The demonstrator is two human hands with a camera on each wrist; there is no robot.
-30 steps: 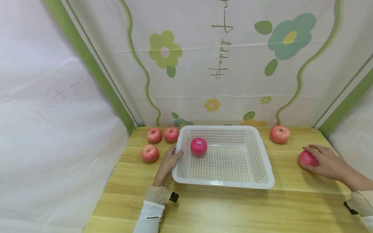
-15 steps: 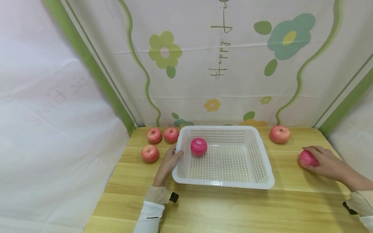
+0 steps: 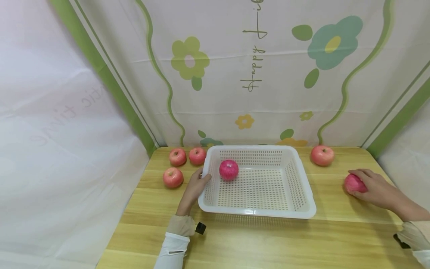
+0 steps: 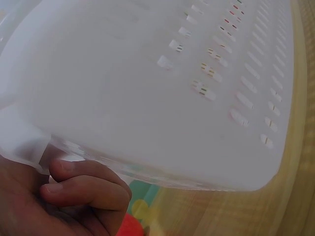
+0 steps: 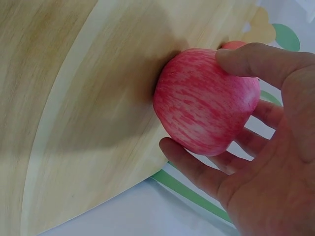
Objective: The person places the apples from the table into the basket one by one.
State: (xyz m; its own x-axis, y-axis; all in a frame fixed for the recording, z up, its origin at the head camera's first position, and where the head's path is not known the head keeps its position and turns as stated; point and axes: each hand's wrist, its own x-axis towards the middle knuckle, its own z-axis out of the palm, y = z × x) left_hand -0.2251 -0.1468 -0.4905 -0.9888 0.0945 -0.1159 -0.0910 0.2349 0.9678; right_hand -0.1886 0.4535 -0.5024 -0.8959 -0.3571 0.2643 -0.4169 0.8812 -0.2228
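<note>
A white perforated plastic basket (image 3: 255, 212) sits mid-table, with one dark pink apple (image 3: 229, 170) lying inside toward its left. My left hand (image 3: 195, 186) grips the basket's left rim, thumb over the top; in the left wrist view its fingers (image 4: 88, 191) curl beneath the rim. Off to the right, my right hand (image 3: 377, 188) holds a streaked pink apple (image 5: 204, 101) between thumb and spread fingers. The right wrist view shows that apple at the wooden surface, its shadow beside it; whether it touches the wood I cannot tell.
Left of the basket lie three apples: one at the front (image 3: 173, 177), two behind it, a left apple (image 3: 177, 157) and a right apple (image 3: 197, 155). Another apple (image 3: 322, 155) rests at the back right. A patterned curtain (image 3: 228, 93) hangs behind the wooden table (image 3: 255, 243).
Almost nothing differs. The right wrist has shifted very slightly left while the hand keeps hold of the apple; the left hand and the basket stay in place.
</note>
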